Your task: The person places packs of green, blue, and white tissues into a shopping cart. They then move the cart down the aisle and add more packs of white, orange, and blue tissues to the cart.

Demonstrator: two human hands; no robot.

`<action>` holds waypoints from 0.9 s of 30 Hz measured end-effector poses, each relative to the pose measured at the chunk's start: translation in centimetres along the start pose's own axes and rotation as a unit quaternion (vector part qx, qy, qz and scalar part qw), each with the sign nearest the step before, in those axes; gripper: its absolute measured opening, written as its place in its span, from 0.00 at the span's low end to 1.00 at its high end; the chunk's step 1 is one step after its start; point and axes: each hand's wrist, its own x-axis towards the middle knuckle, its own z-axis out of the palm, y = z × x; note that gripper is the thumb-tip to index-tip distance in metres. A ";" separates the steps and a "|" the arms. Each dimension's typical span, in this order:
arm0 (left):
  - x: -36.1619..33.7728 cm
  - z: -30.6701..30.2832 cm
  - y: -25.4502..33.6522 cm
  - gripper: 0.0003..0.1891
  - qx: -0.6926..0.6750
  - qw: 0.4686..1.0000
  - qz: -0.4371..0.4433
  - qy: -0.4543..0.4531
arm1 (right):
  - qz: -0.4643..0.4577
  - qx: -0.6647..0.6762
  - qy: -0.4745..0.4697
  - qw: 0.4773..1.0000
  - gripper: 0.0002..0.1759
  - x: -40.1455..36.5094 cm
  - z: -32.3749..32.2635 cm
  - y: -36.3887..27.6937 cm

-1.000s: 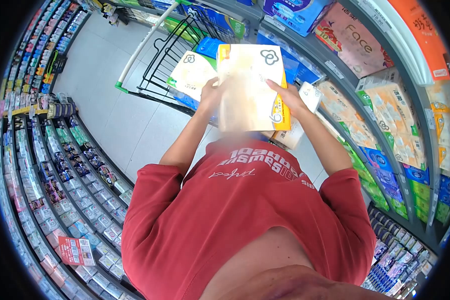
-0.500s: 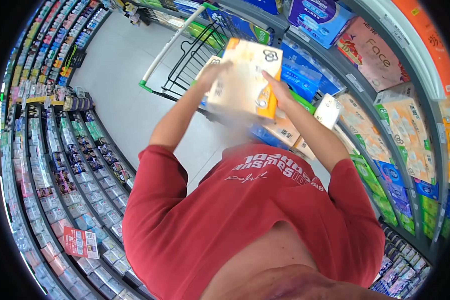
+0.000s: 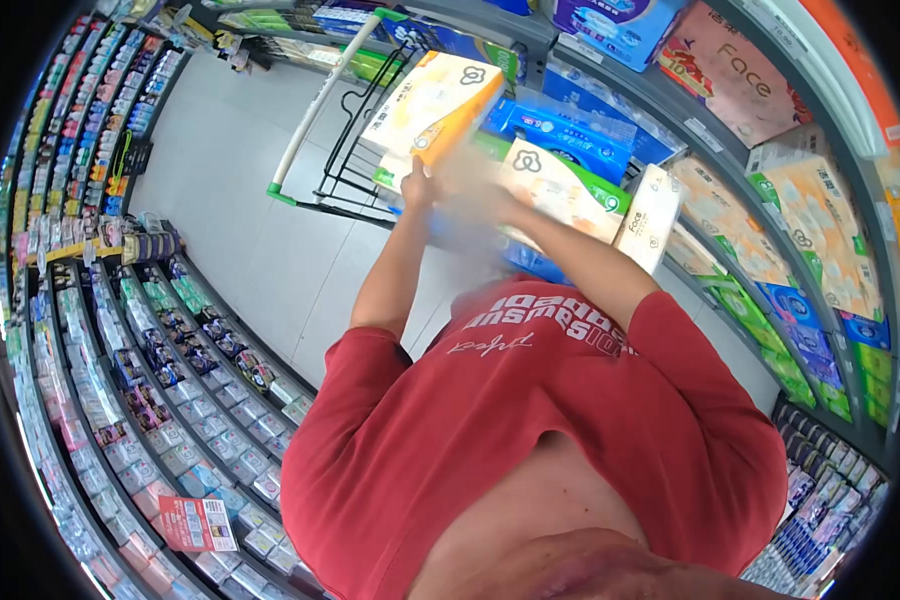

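Observation:
A cream and orange tissue pack [image 3: 435, 105] lies tilted over the wire cart [image 3: 345, 185]. My left hand [image 3: 418, 187] is at its near lower corner, with the fingers closed against it. My right hand [image 3: 502, 208] is beside a blurred patch, apart from that pack and close to a cream and green pack [image 3: 560, 190]; its fingers are smeared. A white pack labelled Face [image 3: 650, 215] stands at the right of that one. Behind them lies a blue pack [image 3: 565, 135].
The cart's white handle [image 3: 325, 105] with green ends is at the left of the packs. Shelves of tissue packs [image 3: 820, 235] curve along the right, and shelves of small packaged goods [image 3: 170, 370] along the left. Grey floor [image 3: 225, 130] shows between them.
The cream and orange pack has moved up and left, over the cart. My right hand has come off it and moved left and down. The cream and green pack now shows more fully.

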 end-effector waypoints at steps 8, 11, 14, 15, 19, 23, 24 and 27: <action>1.5 3.3 -0.1 0.25 -0.020 0.985 0.162 0.048 | -0.207 -0.271 -0.099 0.935 0.23 -10.9 -6.1 -3.0; -0.5 4.9 1.5 0.30 -0.248 0.964 0.085 0.042 | -0.019 0.041 0.025 0.999 0.32 -14.8 -8.6 -4.3; -3.7 5.7 1.8 0.34 -0.217 0.970 0.057 0.097 | 0.021 0.170 0.070 0.983 0.27 -19.8 -13.0 -5.5; -5.3 6.2 1.9 0.32 -0.185 0.977 0.020 0.104 | 0.013 0.227 0.088 0.970 0.26 -21.4 -14.3 -4.6; -8.4 8.3 2.9 0.27 -0.101 0.992 0.034 0.064 | 0.055 0.053 0.195 0.978 0.26 -28.2 -21.8 -0.6; -3.1 12.7 6.3 0.19 -0.072 0.967 0.228 0.093 | 0.069 0.051 0.364 0.927 0.19 -35.7 -32.0 -0.8; -5.3 14.4 9.5 0.19 -0.065 0.982 0.166 0.060 | 0.058 0.052 0.400 0.913 0.18 -37.2 -34.7 -1.2; -10.7 19.9 18.1 0.24 -0.097 0.952 0.251 -0.148 | 0.004 -0.043 0.524 0.851 0.15 -41.2 -42.5 -2.9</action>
